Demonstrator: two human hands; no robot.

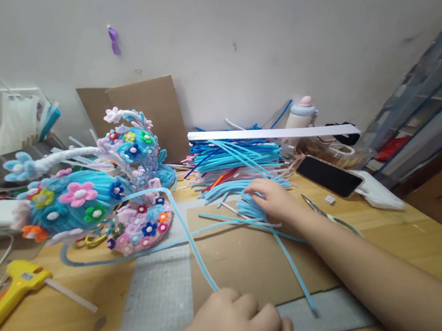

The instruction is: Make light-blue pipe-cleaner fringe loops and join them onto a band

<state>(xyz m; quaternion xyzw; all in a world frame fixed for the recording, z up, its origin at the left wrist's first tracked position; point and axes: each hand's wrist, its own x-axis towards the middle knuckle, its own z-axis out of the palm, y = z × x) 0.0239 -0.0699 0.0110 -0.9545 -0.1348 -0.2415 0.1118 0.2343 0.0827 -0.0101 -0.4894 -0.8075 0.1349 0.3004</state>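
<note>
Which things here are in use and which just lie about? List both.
In use: left hand gripping a light blue pipe cleaner; right hand on the loose blue pipe cleaners; flower-covered craft piece.

Lying about: glue gun, phone, scissors, white strip.

Wooden table (427, 247) under cardboard (237, 261), phone (328, 176)

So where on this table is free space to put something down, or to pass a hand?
Bare wood lies in front of the yellow glue gun, left of the grey mat. More lies right of the right hand, below the phone. It is crowded around the flower craft piece and the blue pipe cleaner pile. The left hand holds a light blue strand.
</note>
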